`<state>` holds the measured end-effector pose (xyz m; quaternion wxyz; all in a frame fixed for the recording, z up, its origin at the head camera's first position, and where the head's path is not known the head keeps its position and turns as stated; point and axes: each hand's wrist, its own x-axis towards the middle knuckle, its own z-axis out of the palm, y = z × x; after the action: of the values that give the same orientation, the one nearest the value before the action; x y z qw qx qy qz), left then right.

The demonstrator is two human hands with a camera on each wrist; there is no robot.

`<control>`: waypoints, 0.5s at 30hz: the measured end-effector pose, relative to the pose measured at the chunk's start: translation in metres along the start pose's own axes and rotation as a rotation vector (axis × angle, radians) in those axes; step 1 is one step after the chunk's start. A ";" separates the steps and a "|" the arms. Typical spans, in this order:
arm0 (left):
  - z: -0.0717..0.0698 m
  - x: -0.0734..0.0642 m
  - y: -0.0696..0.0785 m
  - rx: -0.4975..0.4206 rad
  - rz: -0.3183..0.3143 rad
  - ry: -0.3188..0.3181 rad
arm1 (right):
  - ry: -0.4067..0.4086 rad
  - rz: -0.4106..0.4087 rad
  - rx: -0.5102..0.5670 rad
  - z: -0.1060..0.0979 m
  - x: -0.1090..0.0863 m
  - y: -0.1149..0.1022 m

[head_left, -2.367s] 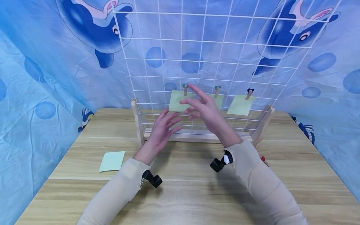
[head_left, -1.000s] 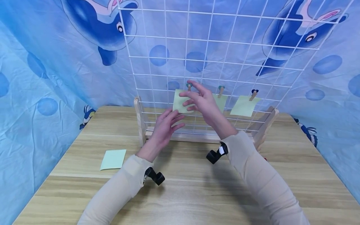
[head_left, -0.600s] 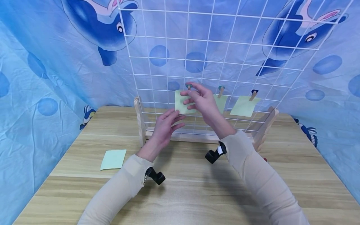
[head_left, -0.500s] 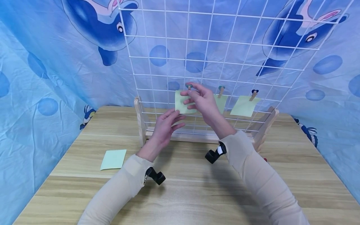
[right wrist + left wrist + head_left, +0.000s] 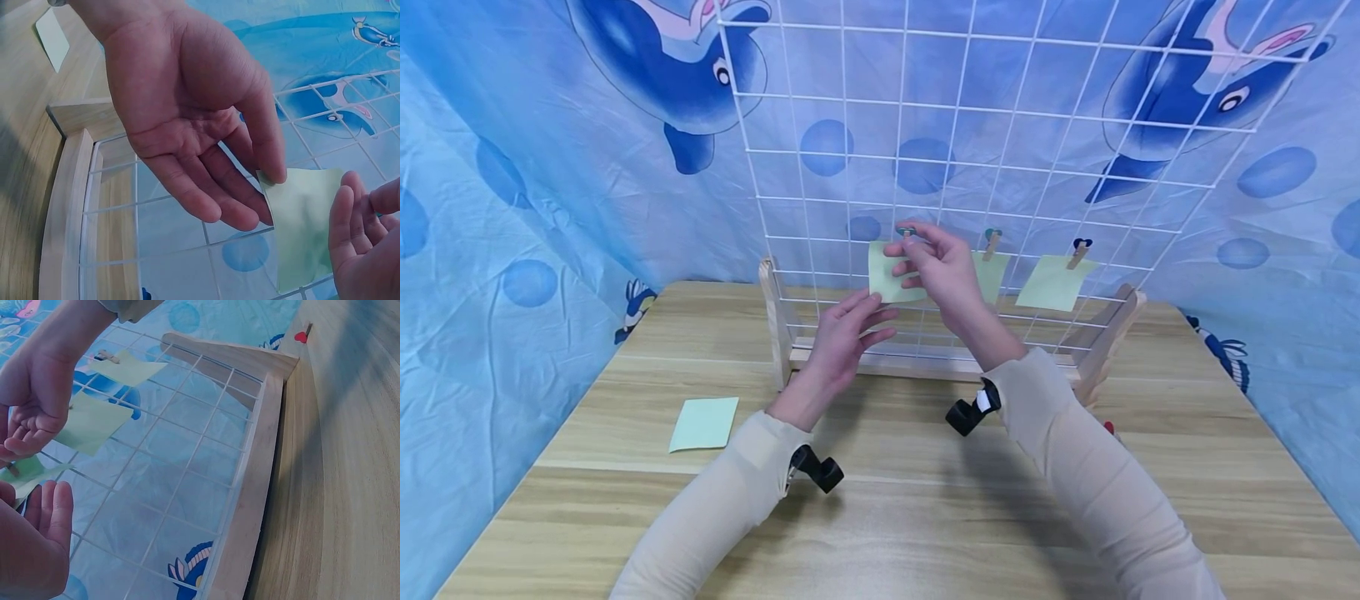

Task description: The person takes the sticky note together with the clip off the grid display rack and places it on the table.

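Observation:
A pale green paper note (image 5: pixel 887 275) hangs against the white wire grid. My left hand (image 5: pixel 844 337) pinches its lower left corner between thumb and index finger, the other fingers spread; the right wrist view shows the thumb on the note's (image 5: pixel 303 222) edge. Above it, my right hand (image 5: pixel 951 275) pinches a small wooden clothespin (image 5: pixel 907 233) with a green top at the note's upper edge. Whether the clothespin bites both paper and wire is hidden by the fingers. Two more notes hang to the right, a partly covered one (image 5: pixel 991 275) and a fully visible one (image 5: pixel 1054 283), each under a clothespin.
The wire grid (image 5: pixel 925 104) stands in a wooden base (image 5: pixel 917 364) on the wooden table. A loose green note (image 5: pixel 703 423) lies at the left. A red-topped clothespin (image 5: pixel 1109 427) lies near the right sleeve. A blue patterned cloth (image 5: pixel 512 208) hangs behind.
My left hand has moved up and right to the note's corner and taken hold of it. The right hand's thumb and index finger have closed on the clothespin. The note has shifted slightly right.

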<state>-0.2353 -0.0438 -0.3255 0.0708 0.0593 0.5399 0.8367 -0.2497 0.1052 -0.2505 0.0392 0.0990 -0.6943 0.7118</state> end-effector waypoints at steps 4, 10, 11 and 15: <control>0.000 0.000 0.001 -0.004 -0.001 0.002 | 0.014 -0.022 0.012 0.001 0.001 0.002; 0.000 -0.001 0.002 -0.003 -0.002 0.006 | 0.036 -0.065 0.069 0.004 0.003 0.005; 0.000 -0.001 0.002 -0.003 -0.003 0.007 | 0.041 -0.070 0.076 0.004 0.003 0.005; 0.000 -0.001 0.002 -0.004 -0.012 0.014 | 0.053 -0.088 0.101 0.005 0.003 0.005</control>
<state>-0.2344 -0.0449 -0.3239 0.0721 0.0501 0.5391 0.8376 -0.2530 0.0996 -0.2550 0.0836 0.1124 -0.6513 0.7458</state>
